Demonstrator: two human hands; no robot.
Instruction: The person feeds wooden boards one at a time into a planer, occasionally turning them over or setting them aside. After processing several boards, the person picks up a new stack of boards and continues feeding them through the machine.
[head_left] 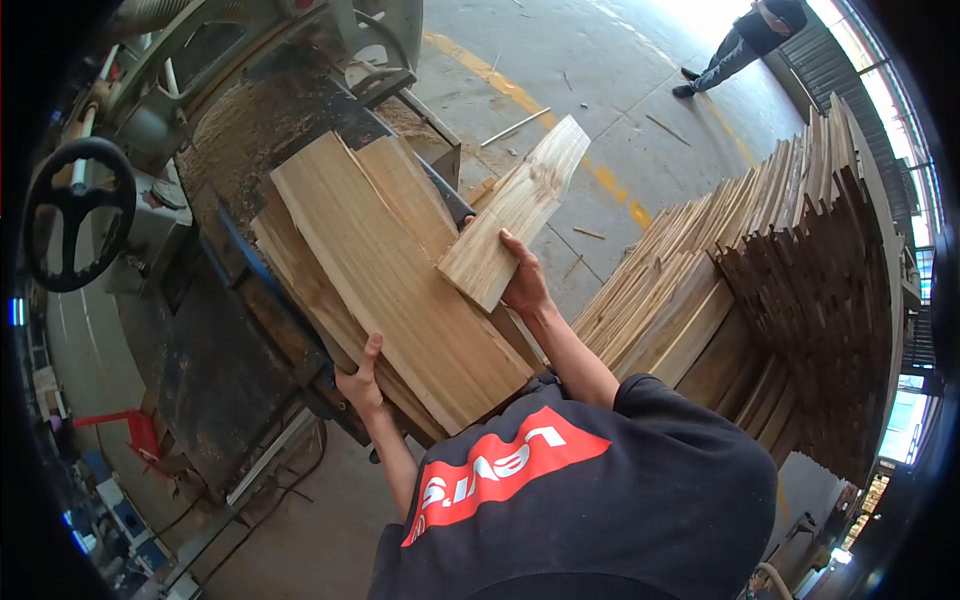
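Note:
A short, pale wooden board with a knot and a slanted far end is in my right hand. The thumb lies on its face and the other fingers are mostly hidden beneath it. My left hand is closed at the near left edge of a stack of boards, thumb up and fingers largely out of sight below. On top of that stack lies a wide, smooth wooden plank, partly overlapped by the short board's lower corner. Other boards show beneath it.
A machine with a black handwheel and sawdust stands at left. A tall stack of planks rises at right. Wood scraps lie on the floor. Another person stands at the far right.

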